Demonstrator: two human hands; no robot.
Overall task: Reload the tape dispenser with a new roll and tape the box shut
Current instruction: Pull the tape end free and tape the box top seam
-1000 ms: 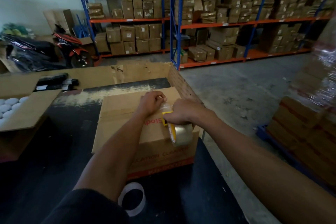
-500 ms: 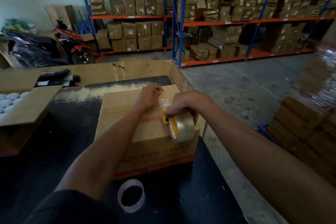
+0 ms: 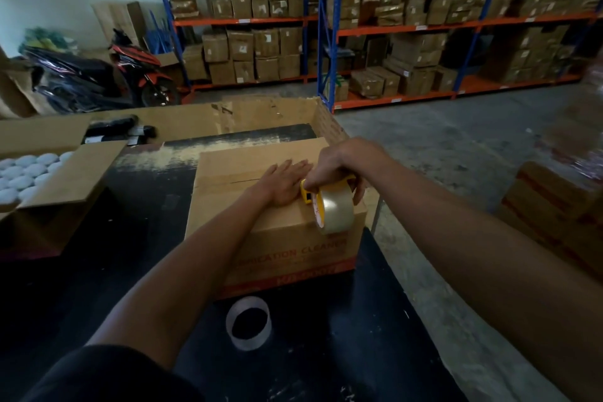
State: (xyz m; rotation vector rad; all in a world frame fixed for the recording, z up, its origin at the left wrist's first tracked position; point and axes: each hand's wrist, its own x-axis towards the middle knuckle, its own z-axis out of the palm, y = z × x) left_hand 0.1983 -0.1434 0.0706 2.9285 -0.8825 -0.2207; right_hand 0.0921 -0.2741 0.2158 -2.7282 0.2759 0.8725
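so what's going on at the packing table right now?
A person is taping a cardboard box shut. The left hand lies flat on the box top, pressing beside the flap seam. The right hand grips a yellow tape dispenser loaded with a clear roll, held at the box's right top edge. An empty tape core sits on the black table in front of the box.

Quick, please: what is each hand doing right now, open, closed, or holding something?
Left hand: open, lying flat on top of the box, holding nothing.
Right hand: closed, fingers gripping the yellow tape dispenser at the box's right side.
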